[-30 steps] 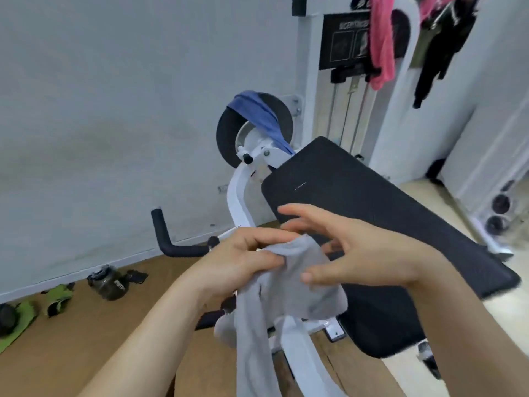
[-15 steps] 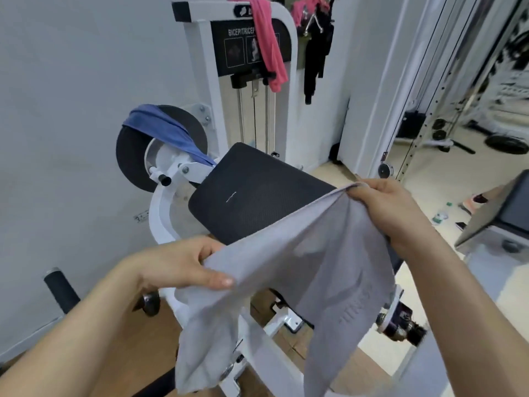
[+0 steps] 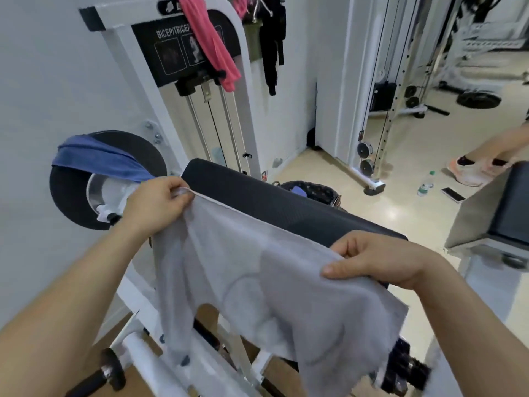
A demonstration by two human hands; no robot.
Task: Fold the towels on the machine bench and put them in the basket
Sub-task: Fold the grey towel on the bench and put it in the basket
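Now we hold the grey towel (image 3: 257, 282) spread open against the bench pad (image 3: 272, 202), ready to fold.

Our left hand (image 3: 156, 207) pinches 1 top corner at the pad's far left end. Our right hand (image 3: 372, 262) pinches the other at the pad's near right edge, so the cloth hangs in front of the pad, slack and creased. To do this well, we judge, we should pull the top hem taut between the 2 hands, let the lower edge hang even, then bring corner to corner. Just beyond the pad stands a dark basket (image 3: 320, 187), mostly hidden. A bluish thing (image 3: 299, 191) lies inside, too hidden to name. A blue towel (image 3: 100, 161) drapes the wheel (image 3: 71, 207) left of the pad, and a pink towel (image 3: 209, 38) hangs above the pad.
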